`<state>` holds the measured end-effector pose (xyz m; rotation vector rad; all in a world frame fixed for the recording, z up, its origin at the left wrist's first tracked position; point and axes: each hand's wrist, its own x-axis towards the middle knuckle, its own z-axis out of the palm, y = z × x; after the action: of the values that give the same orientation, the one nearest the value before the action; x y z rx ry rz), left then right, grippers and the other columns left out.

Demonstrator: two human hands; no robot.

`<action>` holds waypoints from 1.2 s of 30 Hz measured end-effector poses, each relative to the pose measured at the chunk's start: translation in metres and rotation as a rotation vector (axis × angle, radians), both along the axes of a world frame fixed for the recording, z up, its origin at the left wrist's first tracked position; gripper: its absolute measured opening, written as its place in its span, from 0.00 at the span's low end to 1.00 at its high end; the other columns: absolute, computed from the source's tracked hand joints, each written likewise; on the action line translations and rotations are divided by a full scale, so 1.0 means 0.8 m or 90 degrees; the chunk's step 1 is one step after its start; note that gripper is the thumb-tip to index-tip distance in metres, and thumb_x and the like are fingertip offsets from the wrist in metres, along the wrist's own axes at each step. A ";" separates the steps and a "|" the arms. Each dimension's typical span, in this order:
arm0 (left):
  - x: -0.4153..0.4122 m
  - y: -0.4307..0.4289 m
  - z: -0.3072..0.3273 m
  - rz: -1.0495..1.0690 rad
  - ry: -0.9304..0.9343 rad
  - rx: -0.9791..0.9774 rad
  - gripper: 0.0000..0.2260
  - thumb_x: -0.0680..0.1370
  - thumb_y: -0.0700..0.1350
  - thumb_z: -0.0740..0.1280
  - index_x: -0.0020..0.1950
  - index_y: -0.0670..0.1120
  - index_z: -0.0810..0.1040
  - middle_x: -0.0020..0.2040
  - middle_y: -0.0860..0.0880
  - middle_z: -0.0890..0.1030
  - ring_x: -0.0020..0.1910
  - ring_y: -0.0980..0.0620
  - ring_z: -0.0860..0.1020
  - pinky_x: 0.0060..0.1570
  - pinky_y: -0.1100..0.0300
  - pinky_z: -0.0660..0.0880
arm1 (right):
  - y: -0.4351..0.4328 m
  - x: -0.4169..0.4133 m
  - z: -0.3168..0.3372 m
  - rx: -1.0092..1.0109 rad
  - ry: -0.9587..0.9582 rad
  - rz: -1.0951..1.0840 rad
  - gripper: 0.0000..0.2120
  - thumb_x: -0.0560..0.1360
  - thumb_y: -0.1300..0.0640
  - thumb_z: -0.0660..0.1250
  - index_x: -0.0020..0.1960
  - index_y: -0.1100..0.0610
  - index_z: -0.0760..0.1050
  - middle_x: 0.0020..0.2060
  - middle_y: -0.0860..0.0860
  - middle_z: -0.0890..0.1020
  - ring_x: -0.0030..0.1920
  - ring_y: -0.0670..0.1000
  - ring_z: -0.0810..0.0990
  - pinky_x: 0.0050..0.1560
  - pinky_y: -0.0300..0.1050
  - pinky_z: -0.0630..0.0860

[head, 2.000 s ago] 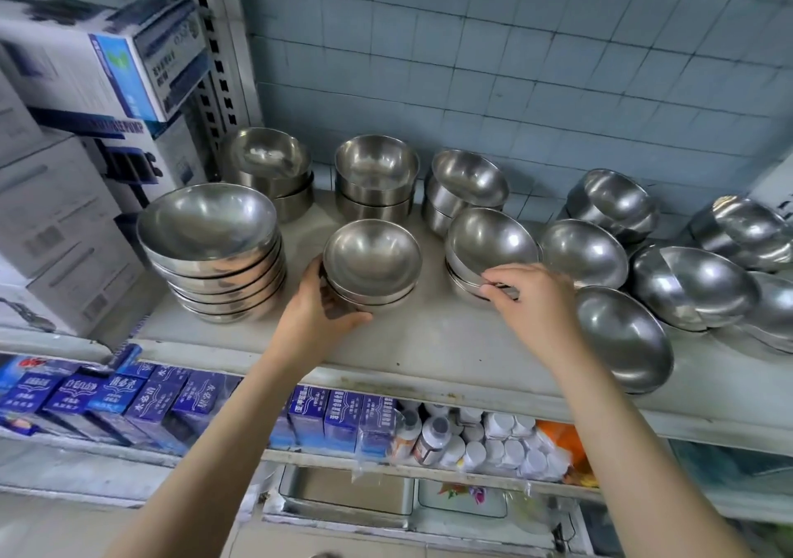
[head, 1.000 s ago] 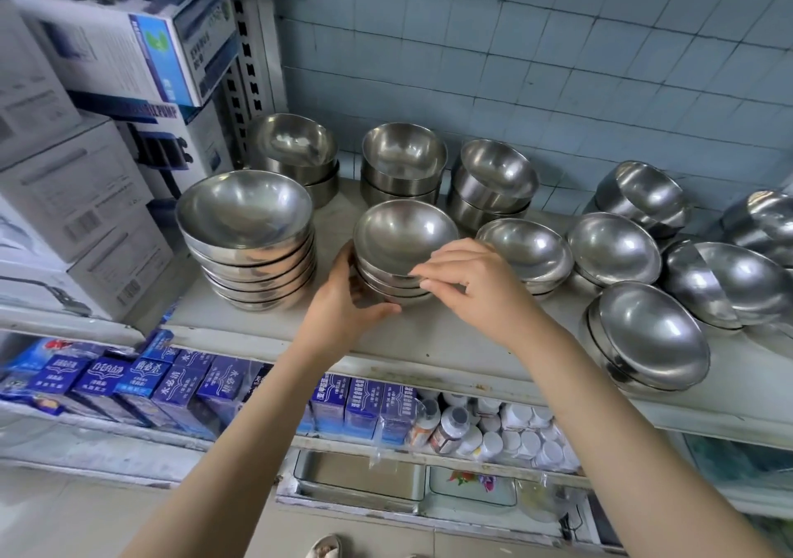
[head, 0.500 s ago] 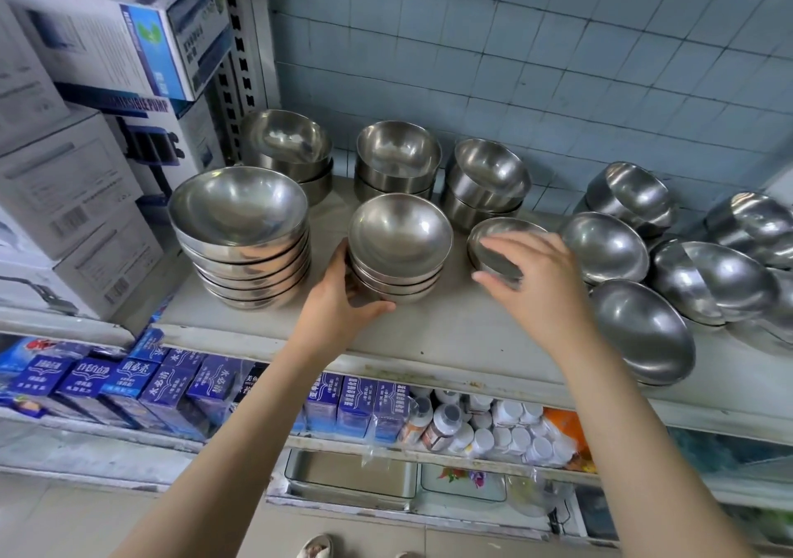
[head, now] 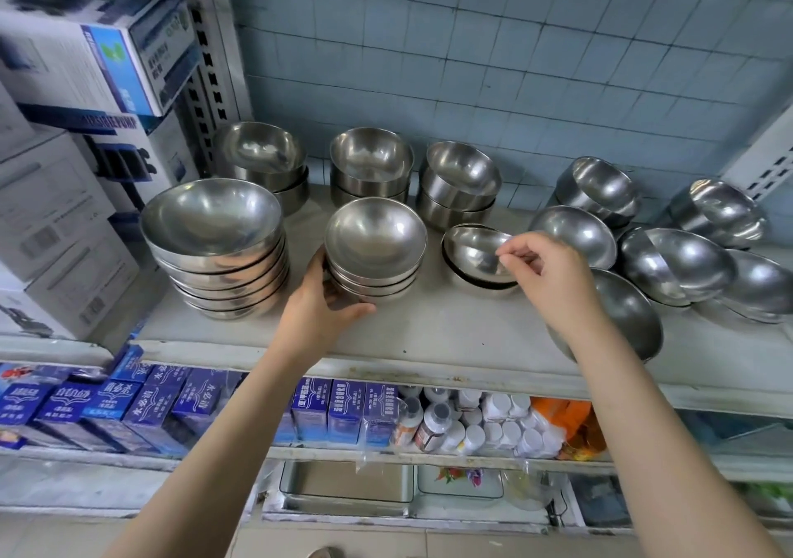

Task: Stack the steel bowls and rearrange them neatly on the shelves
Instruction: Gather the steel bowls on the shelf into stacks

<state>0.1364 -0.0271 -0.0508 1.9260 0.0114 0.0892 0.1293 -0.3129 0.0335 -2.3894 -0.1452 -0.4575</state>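
Steel bowls fill a white shelf (head: pixel 429 334). A tall stack of wide bowls (head: pixel 214 248) stands at the left. My left hand (head: pixel 317 308) grips the left side of a shorter stack of bowls (head: pixel 375 248) in the middle. My right hand (head: pixel 545 274) pinches the right rim of a tilted steel bowl (head: pixel 476 253) lying in another bowl just right of that stack. Three short stacks (head: pixel 371 167) line the back. Loose tilted bowls (head: pixel 678 265) lie at the right, one (head: pixel 631 313) partly behind my right wrist.
Cardboard boxes (head: pixel 64 171) crowd the left side beside a slotted upright (head: pixel 206 51). A blue tiled wall (head: pixel 515 64) backs the shelf. The shelf below holds blue cartons (head: pixel 128 407) and white bottles (head: pixel 493 424). Metal trays (head: pixel 347 484) sit lower still.
My right hand set a bowl onto the middle stack, then went back right and now pinches the rim of the tilted bowl. My left hand has stayed on the middle stack.
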 end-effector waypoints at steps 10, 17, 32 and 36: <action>0.000 -0.002 0.001 0.004 -0.011 -0.004 0.46 0.64 0.46 0.82 0.76 0.52 0.61 0.58 0.53 0.80 0.54 0.56 0.81 0.61 0.53 0.77 | 0.093 -0.013 0.030 0.059 -0.134 0.188 0.04 0.77 0.65 0.69 0.48 0.58 0.80 0.44 0.46 0.79 0.46 0.43 0.79 0.51 0.34 0.76; -0.006 -0.004 0.007 0.010 -0.033 0.026 0.45 0.65 0.48 0.81 0.76 0.52 0.60 0.61 0.51 0.80 0.56 0.55 0.80 0.60 0.58 0.76 | 0.115 -0.005 0.005 -0.096 -0.124 0.244 0.03 0.76 0.64 0.69 0.47 0.58 0.81 0.42 0.45 0.79 0.42 0.44 0.73 0.48 0.30 0.69; 0.005 0.005 -0.006 -0.005 -0.010 0.039 0.47 0.63 0.52 0.81 0.75 0.50 0.60 0.65 0.50 0.78 0.61 0.50 0.79 0.63 0.50 0.75 | 0.025 -0.017 -0.035 -0.252 0.127 -0.072 0.13 0.73 0.57 0.73 0.57 0.54 0.83 0.53 0.52 0.85 0.58 0.57 0.78 0.59 0.51 0.73; 0.005 0.007 -0.007 -0.014 -0.018 0.028 0.44 0.64 0.51 0.81 0.75 0.50 0.62 0.65 0.51 0.78 0.61 0.52 0.79 0.63 0.52 0.75 | 0.028 -0.026 -0.032 -0.136 0.021 -0.105 0.08 0.73 0.63 0.73 0.52 0.58 0.85 0.44 0.54 0.86 0.45 0.54 0.81 0.49 0.39 0.76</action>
<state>0.1408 -0.0215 -0.0565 1.9674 -0.0315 0.1030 0.1087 -0.2908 0.0076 -2.6294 0.0186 -0.5005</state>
